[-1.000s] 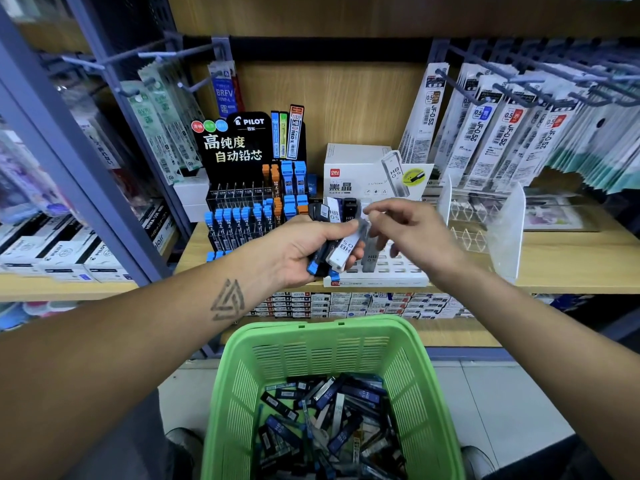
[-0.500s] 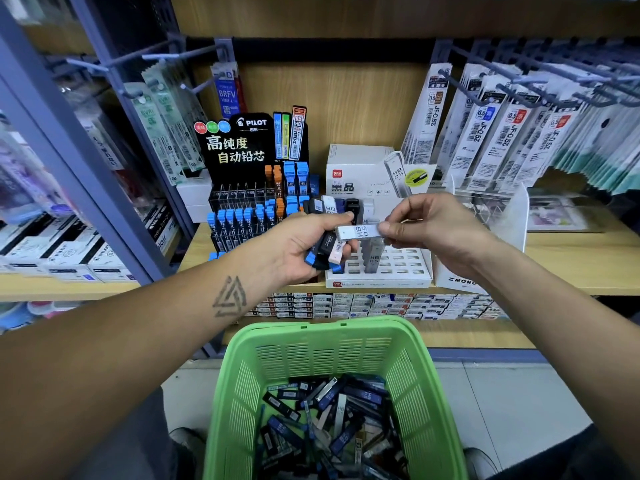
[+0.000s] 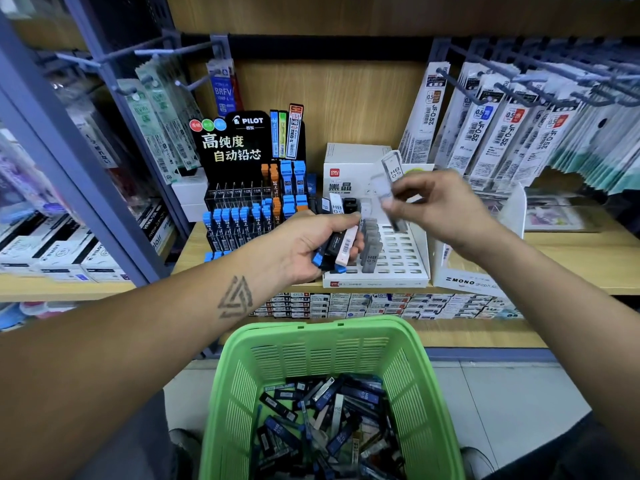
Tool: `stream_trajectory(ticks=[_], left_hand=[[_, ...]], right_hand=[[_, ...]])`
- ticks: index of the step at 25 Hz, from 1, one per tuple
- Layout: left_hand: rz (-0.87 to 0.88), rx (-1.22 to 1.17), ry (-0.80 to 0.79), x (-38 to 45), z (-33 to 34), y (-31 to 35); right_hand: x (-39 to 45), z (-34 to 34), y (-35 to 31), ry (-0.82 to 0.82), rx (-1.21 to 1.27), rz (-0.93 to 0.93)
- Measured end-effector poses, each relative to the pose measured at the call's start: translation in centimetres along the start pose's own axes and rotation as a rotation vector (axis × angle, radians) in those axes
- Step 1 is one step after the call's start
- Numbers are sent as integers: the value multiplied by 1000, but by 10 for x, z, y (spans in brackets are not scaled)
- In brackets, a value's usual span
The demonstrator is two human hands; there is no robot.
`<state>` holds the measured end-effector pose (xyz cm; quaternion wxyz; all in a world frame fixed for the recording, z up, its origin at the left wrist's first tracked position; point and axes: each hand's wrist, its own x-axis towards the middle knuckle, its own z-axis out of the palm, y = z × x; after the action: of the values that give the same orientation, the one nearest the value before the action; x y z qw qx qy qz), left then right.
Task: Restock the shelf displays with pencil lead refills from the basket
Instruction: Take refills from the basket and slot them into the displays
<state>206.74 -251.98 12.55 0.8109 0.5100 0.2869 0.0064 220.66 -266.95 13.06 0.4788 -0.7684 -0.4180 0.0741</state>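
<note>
Nearest, a green slotted plastic basket (image 3: 332, 344) is holding a jumble of slim, flat, rectangular lead refill cases (image 3: 332, 420) in black, blue and clear plastic. Above it, the left hand (image 3: 311, 247) is gripping a fanned bundle of refills (image 3: 337, 245), its fingers curled round them. Just beside, the right hand (image 3: 440, 206) is pinching 1 smoky translucent case (image 3: 391, 202), blurred, over the white cardboard display tray (image 3: 401, 261) with rows of rectangular slots. On the wooden shelf (image 3: 571, 258) behind, a glossy black Pilot stand (image 3: 249, 188) is carrying blue-capped tubes.
</note>
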Motion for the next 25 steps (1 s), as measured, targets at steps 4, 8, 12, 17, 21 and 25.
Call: stream_trajectory(ticks=[4, 8, 12, 17, 21, 25], left_hand=[[-4, 25, 12, 3, 0, 2], [16, 35, 22, 8, 0, 5], [27, 44, 10, 16, 4, 5], [23, 55, -20, 25, 7, 4], [19, 57, -32, 26, 6, 5], [25, 44, -37, 25, 4, 6]], right_hand=[[16, -9, 31, 121, -352, 0], [24, 0, 52, 161, -512, -74], [36, 9, 69, 210, -565, -141], [46, 13, 85, 182, -507, -66], [54, 9, 81, 178, -488, -67], [51, 14, 82, 243, -482, -109]])
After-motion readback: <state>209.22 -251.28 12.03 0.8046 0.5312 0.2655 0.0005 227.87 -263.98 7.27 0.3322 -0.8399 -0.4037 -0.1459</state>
